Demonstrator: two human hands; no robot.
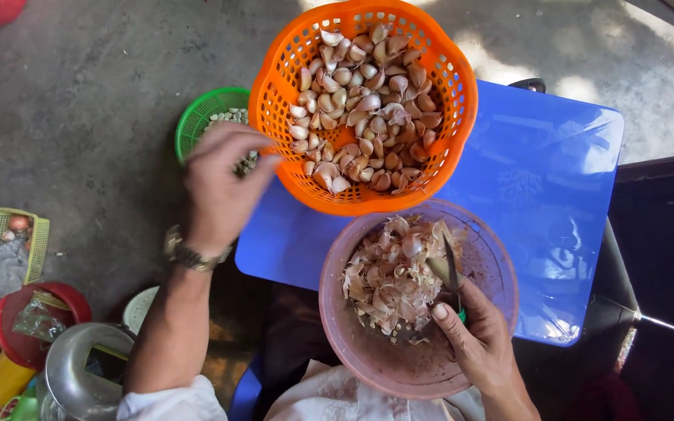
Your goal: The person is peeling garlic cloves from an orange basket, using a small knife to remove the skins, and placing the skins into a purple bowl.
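A person, seen from above, is sitting at a low blue counter (540, 203) and working with garlic. The left hand (220, 183) is reaching out past the counter's left edge, hovering over a small green basket (196, 117) that sits on the concrete floor (79, 101) and contains pale peeled cloves. Its grip is loosely curled, fingers bent downward toward the basket; whether anything is pinched between the fingertips cannot be told, because the back of the hand is hiding them. A metal wristwatch (189, 253) is circling that wrist. The right hand (481, 343) is resting at the near rim of a pink bowl (368, 351), and its grip is clenched around a small knife (452, 273) with a green handle, the blade pointing up and away over the bowl. The bowl is holding a heap of papery garlic skins (388, 277). Just beyond it, touching its far rim, an orange basket (274, 86) is standing on the counter, filled with unpeeled garlic cloves (368, 101). At the lower left, on the floor, a red container (13, 308), a yellow basket (37, 234) and a metal pot (72, 370) are standing close together.
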